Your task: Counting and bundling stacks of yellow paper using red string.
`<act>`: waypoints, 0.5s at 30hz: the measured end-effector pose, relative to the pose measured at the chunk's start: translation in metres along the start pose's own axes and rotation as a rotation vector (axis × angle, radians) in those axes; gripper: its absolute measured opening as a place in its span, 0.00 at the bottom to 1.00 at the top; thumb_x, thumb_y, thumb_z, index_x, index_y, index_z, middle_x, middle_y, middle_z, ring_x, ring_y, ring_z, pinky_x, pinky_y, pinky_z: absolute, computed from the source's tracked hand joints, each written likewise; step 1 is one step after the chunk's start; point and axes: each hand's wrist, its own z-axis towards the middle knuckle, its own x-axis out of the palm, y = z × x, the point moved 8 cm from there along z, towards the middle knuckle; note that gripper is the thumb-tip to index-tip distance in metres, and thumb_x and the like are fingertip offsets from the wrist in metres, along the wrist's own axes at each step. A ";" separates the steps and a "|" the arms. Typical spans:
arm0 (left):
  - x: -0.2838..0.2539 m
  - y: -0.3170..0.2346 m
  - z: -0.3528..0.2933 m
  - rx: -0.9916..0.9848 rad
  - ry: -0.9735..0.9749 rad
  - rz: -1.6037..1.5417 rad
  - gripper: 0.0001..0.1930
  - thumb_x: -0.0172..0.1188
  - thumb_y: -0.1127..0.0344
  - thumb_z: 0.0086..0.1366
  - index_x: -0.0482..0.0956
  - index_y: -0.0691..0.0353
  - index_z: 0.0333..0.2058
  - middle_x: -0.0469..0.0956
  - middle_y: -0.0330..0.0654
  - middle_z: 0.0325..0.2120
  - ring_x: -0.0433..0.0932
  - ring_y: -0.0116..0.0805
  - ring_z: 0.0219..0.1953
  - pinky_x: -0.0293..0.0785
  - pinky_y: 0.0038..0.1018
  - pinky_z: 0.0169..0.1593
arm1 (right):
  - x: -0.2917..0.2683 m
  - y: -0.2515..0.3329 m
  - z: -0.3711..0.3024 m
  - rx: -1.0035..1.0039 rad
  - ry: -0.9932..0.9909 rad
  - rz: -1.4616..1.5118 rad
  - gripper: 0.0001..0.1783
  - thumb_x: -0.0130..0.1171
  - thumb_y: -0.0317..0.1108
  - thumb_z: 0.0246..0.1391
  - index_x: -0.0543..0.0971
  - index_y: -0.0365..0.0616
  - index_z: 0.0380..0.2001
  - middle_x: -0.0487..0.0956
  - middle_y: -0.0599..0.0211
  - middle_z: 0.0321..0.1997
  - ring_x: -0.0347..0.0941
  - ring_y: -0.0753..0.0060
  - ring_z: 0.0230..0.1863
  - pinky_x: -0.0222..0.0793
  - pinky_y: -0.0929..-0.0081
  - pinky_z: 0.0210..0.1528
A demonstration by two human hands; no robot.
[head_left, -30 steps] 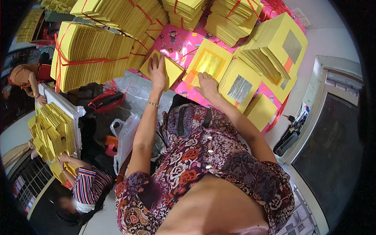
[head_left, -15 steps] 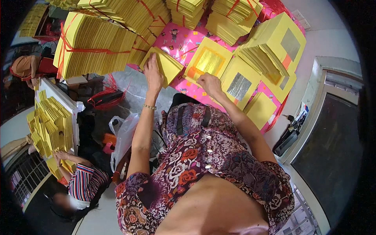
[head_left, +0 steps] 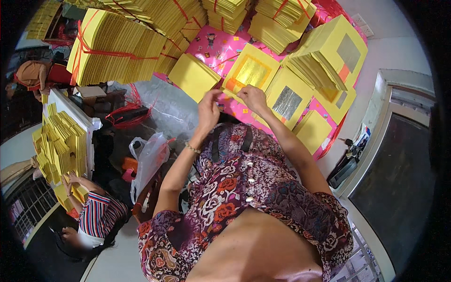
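- The pink patterned table covering [head_left: 221, 44] carries everything; its far edge is crowded with tall bundles of yellow paper tied with red string [head_left: 112, 51], well apart from the hands.
- To the right stands a fanned stack of yellow square sheets with silver foil centres [head_left: 329, 61], beside a single yellow sheet with a silver foil square [head_left: 286, 101] that lies just right of the right hand.
- A plain yellow square sheet [head_left: 193, 76] lies flat on the left, up and left of the left hand and near it.
- The yellow sheet with a gold foil centre [head_left: 251, 70] lies directly beyond both hands, its near lower edge lifted and curled into a small roll running roughly left to right between them.
- The right hand [head_left: 253, 97] is nearer, fingers closed on that curled edge from the right.
- The left hand [head_left: 209, 110] is raised with its fingertips [head_left: 217, 95] at the roll's left end; whether they pinch it or only touch cannot be told.
- Nothing stands between the hands and the sheet.
- Lower left, another person in a striped top [head_left: 96, 214] handles small yellow folded papers [head_left: 61, 145], far off.
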 end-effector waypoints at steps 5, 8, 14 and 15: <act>0.074 0.074 -0.033 -0.722 0.234 -0.778 0.19 0.35 0.83 0.63 0.64 0.69 0.52 0.74 0.49 0.40 0.79 0.40 0.38 0.78 0.33 0.44 | 0.001 -0.002 0.001 -0.004 -0.015 0.029 0.12 0.61 0.43 0.49 0.83 0.46 0.29 0.79 0.60 0.30 0.77 0.56 0.35 0.71 0.63 0.38; 0.086 0.092 -0.031 -0.748 0.254 -0.870 0.20 0.37 0.82 0.64 0.60 0.67 0.55 0.74 0.49 0.43 0.78 0.43 0.42 0.77 0.39 0.48 | 0.000 -0.001 0.001 -0.003 -0.017 0.019 0.12 0.62 0.43 0.49 0.83 0.47 0.29 0.79 0.61 0.30 0.77 0.57 0.34 0.71 0.64 0.38; 0.094 0.099 -0.029 -0.811 0.221 -0.870 0.20 0.36 0.83 0.63 0.63 0.66 0.53 0.75 0.48 0.46 0.78 0.41 0.44 0.76 0.35 0.48 | 0.001 -0.003 0.001 -0.001 -0.013 0.026 0.12 0.62 0.43 0.49 0.84 0.48 0.30 0.79 0.61 0.32 0.77 0.57 0.35 0.71 0.63 0.39; 0.095 0.100 -0.029 -0.811 0.220 -0.870 0.20 0.36 0.83 0.63 0.63 0.66 0.53 0.75 0.48 0.46 0.78 0.41 0.44 0.76 0.35 0.48 | 0.001 -0.003 0.002 0.011 -0.009 0.024 0.12 0.62 0.43 0.49 0.84 0.48 0.30 0.79 0.61 0.32 0.77 0.57 0.35 0.71 0.63 0.39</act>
